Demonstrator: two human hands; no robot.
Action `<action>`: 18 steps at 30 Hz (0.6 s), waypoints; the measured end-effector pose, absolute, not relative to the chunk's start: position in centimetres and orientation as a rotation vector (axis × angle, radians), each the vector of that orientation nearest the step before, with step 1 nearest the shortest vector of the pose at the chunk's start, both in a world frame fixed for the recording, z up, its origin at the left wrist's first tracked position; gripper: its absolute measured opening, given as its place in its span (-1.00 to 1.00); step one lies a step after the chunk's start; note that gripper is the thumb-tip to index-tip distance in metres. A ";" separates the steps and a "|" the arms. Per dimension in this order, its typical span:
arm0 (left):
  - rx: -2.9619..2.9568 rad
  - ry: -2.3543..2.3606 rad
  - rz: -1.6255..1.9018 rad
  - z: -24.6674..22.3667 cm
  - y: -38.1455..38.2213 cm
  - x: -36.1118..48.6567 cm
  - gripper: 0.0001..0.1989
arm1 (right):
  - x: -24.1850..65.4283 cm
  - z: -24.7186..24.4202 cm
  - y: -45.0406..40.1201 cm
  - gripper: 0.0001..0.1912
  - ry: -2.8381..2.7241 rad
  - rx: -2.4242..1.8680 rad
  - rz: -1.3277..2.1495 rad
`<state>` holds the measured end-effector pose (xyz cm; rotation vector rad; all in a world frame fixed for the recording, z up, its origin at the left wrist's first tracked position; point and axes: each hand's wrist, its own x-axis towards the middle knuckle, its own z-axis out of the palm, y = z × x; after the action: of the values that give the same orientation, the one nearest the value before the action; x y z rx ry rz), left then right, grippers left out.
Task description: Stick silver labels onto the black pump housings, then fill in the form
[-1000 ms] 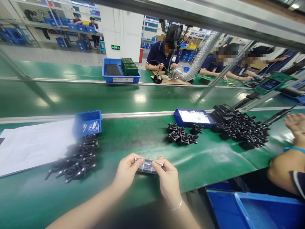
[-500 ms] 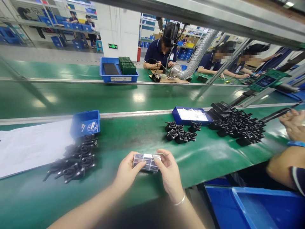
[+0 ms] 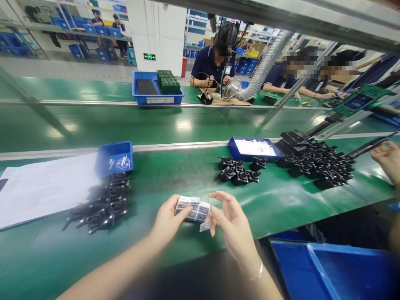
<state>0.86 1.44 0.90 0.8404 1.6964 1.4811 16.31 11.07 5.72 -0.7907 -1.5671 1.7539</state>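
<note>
Nearest: blue crate (image 3: 292, 264) at lower right, below the near edge of the green bench (image 3: 175, 175); that edge climbs rightward.

Both hands work over the bench, bare surface ahead of them and to either side. Left hand (image 3: 167, 220) grasps a gridded label stack (image 3: 194, 210) by its left end, thumb on top. Right hand (image 3: 235, 223), banded at the wrist, sits at the stack's right end, fingers partly spread; a loose label (image 3: 204, 226) lies at its fingertips. Pinched or merely touching: cannot tell. Stack lies between the hands, upper edge uneven.

Left of the hands, well apart: black parts (image 3: 109, 204), beside white paper (image 3: 46, 183) and a blue bin (image 3: 114, 160). Right and farther: small black cluster (image 3: 239, 171), then a blue box (image 3: 233, 151) of white slips, a larger black cluster (image 3: 321, 162) beside it. Open green lane between left parts and small cluster.

Beyond the pale rail (image 3: 175, 146): blue tray (image 3: 142, 100) with green boards (image 3: 168, 83); a seated person (image 3: 201, 62) near a silver duct (image 3: 262, 62).
</note>
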 end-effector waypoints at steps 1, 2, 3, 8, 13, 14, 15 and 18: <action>0.882 1.735 1.461 1.0 1.3 0.9 -0.79 | 15.9 5.5 11.2 -0.61 -1.506 -0.847 1.855; 0.922 1.770 1.440 1.0 1.2 1.0 -0.80 | 15.4 5.2 11.3 -0.58 -1.480 -0.879 1.916; 0.960 1.796 1.420 1.1 1.1 1.0 -0.81 | 15.0 4.9 11.4 -0.58 -1.483 -0.889 1.942; 1.038 1.849 1.401 1.4 1.1 1.0 -0.86 | 14.5 4.5 10.5 -0.68 -1.572 -0.873 1.764; 0.989 1.906 1.388 1.5 1.3 0.7 -0.86 | 14.7 5.7 10.1 -0.62 -1.475 -0.822 2.122; 1.003 1.910 1.377 1.5 1.3 0.7 -0.86 | 14.4 5.7 10.3 -0.57 -1.436 -0.854 2.183; 1.020 1.905 1.369 1.6 1.2 0.8 -0.87 | 14.0 5.7 10.5 -0.55 -1.415 -0.886 2.218; 1.068 1.892 1.355 1.8 1.0 1.1 -0.90 | 12.6 5.0 10.7 -0.58 -1.460 -0.912 2.253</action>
<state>1.13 0.99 1.82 1.0679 1.8918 1.3551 12.63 10.71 5.00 -0.9116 -1.4595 2.2526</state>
